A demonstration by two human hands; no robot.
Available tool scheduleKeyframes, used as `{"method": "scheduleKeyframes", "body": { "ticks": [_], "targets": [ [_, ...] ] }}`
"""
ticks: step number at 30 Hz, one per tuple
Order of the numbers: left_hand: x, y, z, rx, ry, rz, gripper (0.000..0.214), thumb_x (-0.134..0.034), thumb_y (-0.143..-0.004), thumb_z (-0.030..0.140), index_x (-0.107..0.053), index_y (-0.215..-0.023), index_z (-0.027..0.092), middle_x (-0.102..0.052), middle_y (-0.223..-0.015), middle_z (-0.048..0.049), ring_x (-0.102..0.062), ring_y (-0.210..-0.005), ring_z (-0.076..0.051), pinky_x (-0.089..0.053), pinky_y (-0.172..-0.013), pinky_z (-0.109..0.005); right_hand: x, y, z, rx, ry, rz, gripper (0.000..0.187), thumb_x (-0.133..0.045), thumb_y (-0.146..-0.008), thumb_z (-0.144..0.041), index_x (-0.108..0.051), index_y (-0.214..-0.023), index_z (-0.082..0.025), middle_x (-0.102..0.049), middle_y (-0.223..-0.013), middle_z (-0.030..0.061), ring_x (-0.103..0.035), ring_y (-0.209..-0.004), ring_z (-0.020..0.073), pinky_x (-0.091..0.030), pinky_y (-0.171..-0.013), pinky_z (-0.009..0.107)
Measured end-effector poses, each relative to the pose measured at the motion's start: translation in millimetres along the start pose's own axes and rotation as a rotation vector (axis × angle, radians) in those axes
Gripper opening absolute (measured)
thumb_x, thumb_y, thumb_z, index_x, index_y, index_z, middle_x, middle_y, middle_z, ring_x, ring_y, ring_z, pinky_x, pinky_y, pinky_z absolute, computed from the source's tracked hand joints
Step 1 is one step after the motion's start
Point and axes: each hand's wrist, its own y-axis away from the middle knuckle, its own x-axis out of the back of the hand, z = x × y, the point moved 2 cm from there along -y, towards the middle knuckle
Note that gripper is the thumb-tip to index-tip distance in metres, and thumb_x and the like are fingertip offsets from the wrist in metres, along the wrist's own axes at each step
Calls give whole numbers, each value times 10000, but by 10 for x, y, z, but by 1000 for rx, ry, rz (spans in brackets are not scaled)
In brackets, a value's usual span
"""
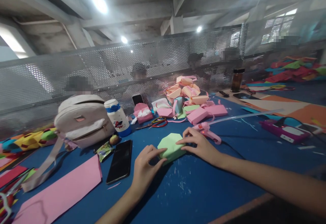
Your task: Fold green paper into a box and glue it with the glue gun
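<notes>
A light green folded paper box (171, 146) with an angular, many-sided outline rests on the blue table in front of me. My left hand (147, 164) grips its left edge, thumb low and fingers on top. At the opposite edge, my right hand (200, 144) pinches the paper between thumb and fingers. Just behind my right hand lies a pink hot glue gun (212, 136) with a clear glue stick (236, 116) sticking out of its back. The underside of the box is hidden.
Left of my hands are a black phone (119, 162), pink paper (63, 193), a white backpack (81, 122) and a bottle (118, 118). Scissors (159, 122) and a pile of paper boxes (189, 93) lie behind. A purple device (285, 130) sits right. People are beyond the perforated screen (163, 56).
</notes>
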Motion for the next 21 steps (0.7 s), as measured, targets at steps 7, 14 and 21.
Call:
{"method": "scheduleKeyframes", "body": {
  "ticks": [7,14,21],
  "targets": [
    [24,9,14,-72,-134,17,164,-698,-864,339,-750,-962,218,-594,-829,-37,-556,-766,-185,-430,-685,-293,-6,17,-41,80,60,-26,127,-658,-912,-229,-761,-985,-208,-649,-941,60,-590,-912,206,-471,-827,344],
    [-20,-59,110,-92,-281,0,90,-718,-856,336,-753,-868,254,-636,-832,-21,-538,-783,-193,-322,-706,-332,-13,-16,-82,83,99,-60,94,-685,-893,-242,-757,-929,-193,-713,-903,43,-570,-873,207,-444,-776,333],
    [-88,-101,173,-80,-327,-34,170,-687,-883,356,-749,-769,246,-609,-708,1,-507,-722,-170,-275,-698,-337,-123,-60,-167,87,187,-104,84,-716,-869,-268,-762,-921,-220,-717,-889,27,-519,-866,208,-412,-764,339]
  ]
}}
